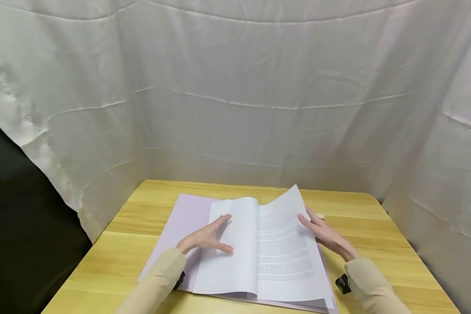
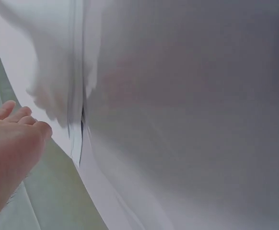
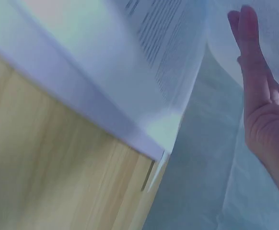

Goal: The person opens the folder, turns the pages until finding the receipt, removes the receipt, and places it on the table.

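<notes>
A stack of white paper sheets (image 1: 235,244) lies open in a pale lilac folder (image 1: 180,218). My left hand (image 1: 206,239) is over the blank left-hand pages, thumb and fingers spread apart; I cannot tell whether it touches them. In the left wrist view that hand (image 2: 15,143) shows at the left edge, near the paper. On the right, a printed sheet (image 1: 282,244) rises at its upper corner. My right hand (image 1: 325,233) pinches this sheet's right edge, thumb in front and fingers partly hidden behind. The right wrist view also shows the hand (image 3: 264,96) beside the lifted paper.
The folder lies near the front of a wooden table (image 1: 121,244). A small pale item (image 1: 320,216) sits just beyond the right hand, mostly hidden. Light fabric (image 1: 259,109) hangs around the back and sides, and a dark area (image 1: 23,218) lies at the left.
</notes>
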The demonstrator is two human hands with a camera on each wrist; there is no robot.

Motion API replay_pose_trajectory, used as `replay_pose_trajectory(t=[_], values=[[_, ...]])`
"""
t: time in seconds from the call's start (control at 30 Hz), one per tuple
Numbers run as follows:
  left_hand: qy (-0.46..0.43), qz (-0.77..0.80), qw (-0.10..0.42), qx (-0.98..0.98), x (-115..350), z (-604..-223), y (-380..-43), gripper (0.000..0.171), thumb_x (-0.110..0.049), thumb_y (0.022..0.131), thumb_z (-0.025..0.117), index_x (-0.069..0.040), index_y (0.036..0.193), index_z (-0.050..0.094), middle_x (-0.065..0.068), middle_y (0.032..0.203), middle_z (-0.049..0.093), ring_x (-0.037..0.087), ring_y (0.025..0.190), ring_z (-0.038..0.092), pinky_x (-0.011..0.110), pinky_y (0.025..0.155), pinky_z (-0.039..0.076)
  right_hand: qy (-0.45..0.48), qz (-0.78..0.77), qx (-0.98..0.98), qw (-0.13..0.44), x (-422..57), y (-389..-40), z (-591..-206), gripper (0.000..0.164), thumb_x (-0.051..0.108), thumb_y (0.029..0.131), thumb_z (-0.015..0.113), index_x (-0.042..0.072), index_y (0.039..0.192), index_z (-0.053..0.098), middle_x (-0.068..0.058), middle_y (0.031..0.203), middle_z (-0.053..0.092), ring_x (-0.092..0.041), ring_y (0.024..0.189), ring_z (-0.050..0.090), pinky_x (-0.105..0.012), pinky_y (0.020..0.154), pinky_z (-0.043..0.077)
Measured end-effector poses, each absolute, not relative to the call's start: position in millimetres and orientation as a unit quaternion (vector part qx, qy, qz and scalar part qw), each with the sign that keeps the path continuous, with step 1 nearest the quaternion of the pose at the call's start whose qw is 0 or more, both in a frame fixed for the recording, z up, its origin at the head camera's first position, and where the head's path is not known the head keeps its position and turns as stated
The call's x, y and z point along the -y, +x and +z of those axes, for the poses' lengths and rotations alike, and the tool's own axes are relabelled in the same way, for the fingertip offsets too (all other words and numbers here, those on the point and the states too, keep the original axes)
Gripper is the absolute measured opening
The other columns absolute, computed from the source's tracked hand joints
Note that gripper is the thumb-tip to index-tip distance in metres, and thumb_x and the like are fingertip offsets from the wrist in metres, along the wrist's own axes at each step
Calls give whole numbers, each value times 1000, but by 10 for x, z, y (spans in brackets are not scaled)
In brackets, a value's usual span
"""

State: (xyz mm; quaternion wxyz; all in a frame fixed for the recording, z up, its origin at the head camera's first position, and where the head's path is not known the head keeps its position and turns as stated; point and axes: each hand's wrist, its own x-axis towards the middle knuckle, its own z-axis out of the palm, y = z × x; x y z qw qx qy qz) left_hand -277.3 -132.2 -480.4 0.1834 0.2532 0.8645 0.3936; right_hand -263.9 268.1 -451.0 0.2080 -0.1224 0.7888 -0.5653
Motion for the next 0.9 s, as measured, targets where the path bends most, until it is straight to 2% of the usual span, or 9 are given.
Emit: replay_pose_trajectory(t=[0.1,0.2,0.27,0.37,0.47,0.57,0.67,0.77,0.9], values=[[251,404,190,-859,1329,-4789,-2750,113,-42,78,85,-9,162,16,20,169,16,43,155,18,66,123,21,-161,-592,-749,250,-2623,-2596,-4462,67,50,109,16,17,161,-12,-35,151,34,-26,122,58,-34,97,54],[250,417,189,-853,1338,-4782,-2733,111,-43,80,84,-9,161,17,18,168,19,41,155,18,64,124,21,-198,-613,-711,283,-2558,-2583,-4424,68,54,106,1,15,160,-11,-33,139,45,-22,114,63,-34,89,57],[249,425,188,-850,1344,-4775,-2727,109,-43,80,84,-9,161,18,17,168,20,40,156,18,64,124,21,-224,-626,-686,296,-2512,-2588,-4405,69,55,104,-4,17,160,-11,-26,131,53,-20,107,66,-31,80,59],[244,436,188,-846,1352,-4763,-2713,108,-43,81,83,-11,161,19,16,168,21,40,156,18,65,124,21,-245,-649,-653,304,-2442,-2585,-4383,64,56,103,-6,29,159,-19,-16,124,60,-17,95,69,-26,66,58],[238,448,192,-840,1357,-4746,-2696,107,-44,81,83,-13,162,19,13,169,20,38,157,16,65,124,19,-248,-656,-643,307,-2381,-2566,-4372,65,57,102,-4,30,157,-25,-17,125,62,-14,86,72,-25,63,59],[237,463,193,-832,1356,-4732,-2681,106,-45,82,82,-14,161,20,12,169,21,37,157,16,64,124,19,-236,-650,-654,307,-2322,-2546,-4359,66,60,102,-3,32,157,-26,-35,139,51,-17,86,76,-27,67,62],[238,481,203,-819,1349,-4715,-2666,103,-42,84,81,-13,161,20,11,169,21,36,158,13,62,126,17,-223,-639,-670,306,-2264,-2531,-4355,64,61,102,-2,36,157,-25,-46,155,18,-27,97,76,-35,78,64],[248,509,218,-795,1334,-4693,-2659,100,-37,88,78,-9,161,17,13,170,18,38,158,10,59,127,15,-219,-634,-676,306,-2205,-2520,-4350,62,61,103,-1,39,157,-22,-42,161,-1,-42,115,68,-49,88,62],[262,545,238,-760,1308,-4674,-2660,94,-31,94,72,-3,161,12,16,170,15,37,158,8,53,129,14,-226,-629,-675,312,-2138,-2500,-4336,61,59,104,0,40,157,-21,-32,165,2,-54,130,53,-60,95,55]])
